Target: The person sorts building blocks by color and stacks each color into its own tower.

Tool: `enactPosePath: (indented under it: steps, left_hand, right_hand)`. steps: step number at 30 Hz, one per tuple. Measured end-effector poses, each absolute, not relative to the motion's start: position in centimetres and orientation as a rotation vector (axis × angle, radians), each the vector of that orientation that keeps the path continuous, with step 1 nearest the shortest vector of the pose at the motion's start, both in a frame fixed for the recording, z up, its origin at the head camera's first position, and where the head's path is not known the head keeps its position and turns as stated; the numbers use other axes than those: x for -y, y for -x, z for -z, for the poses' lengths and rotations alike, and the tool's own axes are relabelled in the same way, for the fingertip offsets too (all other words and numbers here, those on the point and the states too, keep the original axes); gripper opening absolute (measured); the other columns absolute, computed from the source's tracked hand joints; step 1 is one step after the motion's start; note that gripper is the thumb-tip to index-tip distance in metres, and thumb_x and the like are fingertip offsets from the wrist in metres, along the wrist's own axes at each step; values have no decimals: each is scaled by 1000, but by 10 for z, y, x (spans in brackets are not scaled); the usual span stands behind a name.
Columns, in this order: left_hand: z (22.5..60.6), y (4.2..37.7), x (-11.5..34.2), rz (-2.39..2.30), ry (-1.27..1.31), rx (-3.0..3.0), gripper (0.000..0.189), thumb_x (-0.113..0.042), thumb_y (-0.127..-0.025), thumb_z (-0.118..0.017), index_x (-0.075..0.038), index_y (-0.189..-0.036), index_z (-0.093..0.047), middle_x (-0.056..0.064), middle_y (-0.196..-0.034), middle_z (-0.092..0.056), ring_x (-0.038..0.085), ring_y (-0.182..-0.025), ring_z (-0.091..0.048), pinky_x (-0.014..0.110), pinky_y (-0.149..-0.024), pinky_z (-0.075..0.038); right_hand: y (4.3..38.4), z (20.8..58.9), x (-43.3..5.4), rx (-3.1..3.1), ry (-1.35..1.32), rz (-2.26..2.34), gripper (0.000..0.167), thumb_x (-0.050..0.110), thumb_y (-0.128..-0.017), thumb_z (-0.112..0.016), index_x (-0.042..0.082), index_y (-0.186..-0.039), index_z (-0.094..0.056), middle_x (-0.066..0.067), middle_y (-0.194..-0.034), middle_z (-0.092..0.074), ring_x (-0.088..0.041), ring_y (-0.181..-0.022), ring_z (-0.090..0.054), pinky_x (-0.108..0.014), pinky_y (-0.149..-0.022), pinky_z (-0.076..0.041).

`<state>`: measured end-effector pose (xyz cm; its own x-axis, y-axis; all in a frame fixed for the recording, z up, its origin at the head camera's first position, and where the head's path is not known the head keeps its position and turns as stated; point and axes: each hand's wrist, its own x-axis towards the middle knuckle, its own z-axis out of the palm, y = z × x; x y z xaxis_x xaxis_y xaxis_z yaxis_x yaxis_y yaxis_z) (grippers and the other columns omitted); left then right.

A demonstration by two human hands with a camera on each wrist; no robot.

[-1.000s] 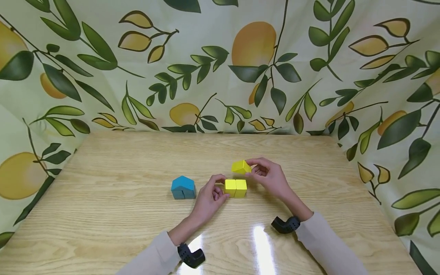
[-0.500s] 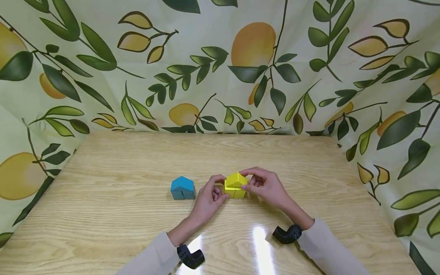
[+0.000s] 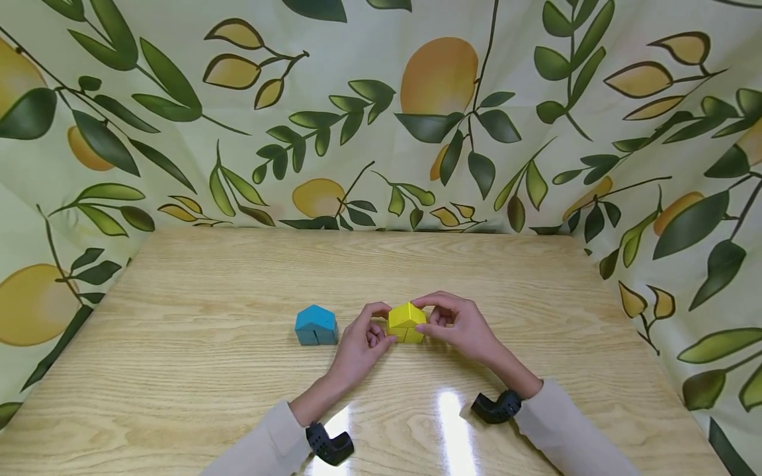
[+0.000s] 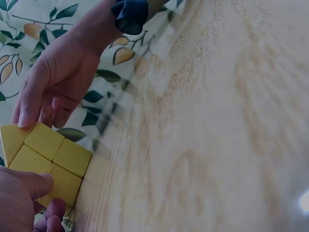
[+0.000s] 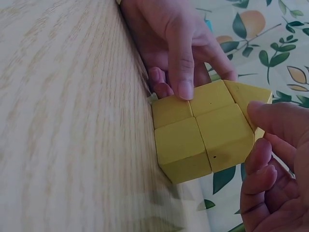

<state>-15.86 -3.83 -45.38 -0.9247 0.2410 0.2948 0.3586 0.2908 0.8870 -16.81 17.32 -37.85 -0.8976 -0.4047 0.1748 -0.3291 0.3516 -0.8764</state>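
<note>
Yellow cubes (image 5: 222, 135) stand stacked two by two on the table. On top of them sits a yellow triangular block (image 3: 407, 313), like a roof, its underside against the upper cubes. My right hand (image 3: 461, 327) pinches the triangular block between thumb and fingers, as the right wrist view also shows. From the other side, my left hand (image 3: 357, 347) grips the cubes, thumb on the near face and a finger behind. In the left wrist view, its thumb (image 4: 38, 183) presses on the cube faces. The left hand's fingertips behind the stack are partly hidden.
A blue house-shaped stack of blocks (image 3: 316, 325) stands just left of my left hand. The wooden table (image 3: 208, 370) runs back to a fabric backdrop (image 3: 357, 59) printed with leaves and fruit. A black band (image 3: 330, 444) is on each wrist.
My right hand has brought the triangular block from behind and above the cubes forward and down onto them, where it now lines up. The left hand has stayed on the cubes.
</note>
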Motion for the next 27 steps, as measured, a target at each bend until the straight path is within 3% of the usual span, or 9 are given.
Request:
enactPosePath:
  steps: [15, 27]
  left_hand:
    - [454, 159, 38, 1692, 583, 2442, 47, 1, -82, -73, -13, -122, -51, 3, -99, -59, 9, -64, -51, 20, -55, -44]
    - [456, 159, 38, 1700, 585, 2444, 48, 0, -83, -72, -15, -123, -50, 3, -94, -57, 8, -63, -50, 21, -54, -43]
  right_hand:
    - [168, 381, -174, -2576, 802, 1603, 33, -1, -80, -75, 0, -112, -68, -9, -95, -63, -17, -69, -52, -24, -57, -46]
    - [169, 384, -176, -2577, 848, 1624, 34, -2, -79, -75, 0, -112, -68, -10, -96, -64, -16, -69, -53, -25, -54, -47]
